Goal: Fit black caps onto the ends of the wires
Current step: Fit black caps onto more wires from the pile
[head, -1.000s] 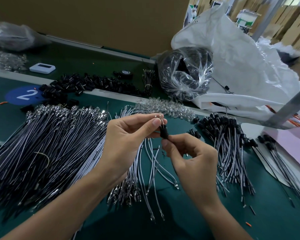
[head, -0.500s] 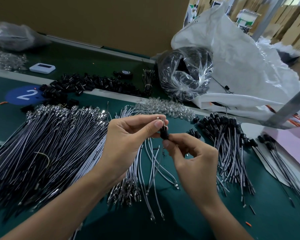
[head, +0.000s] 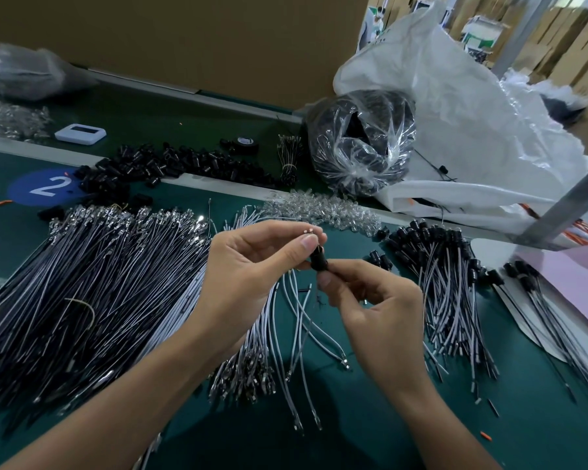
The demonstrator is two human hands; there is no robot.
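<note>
Black cap (head: pixel 319 263), pinched between thumb and forefinger of right hand (head: pixel 377 310), held above green table (head: pixel 370 432) against wire ends (head: pixel 309 234) gripped in left hand (head: pixel 252 266); loose wires (head: pixel 92 286) heaped left, capped wires (head: pixel 445 266) right.

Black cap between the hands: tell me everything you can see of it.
The black cap is small, dark, roughly cylindrical, plastic or rubber by its look. It is held above the green table, its lower end pinched by the right hand. The left hand pinches wire ends just above it, metal tips poking up. Much of it is hidden; whether it is seated cannot be told.
</note>
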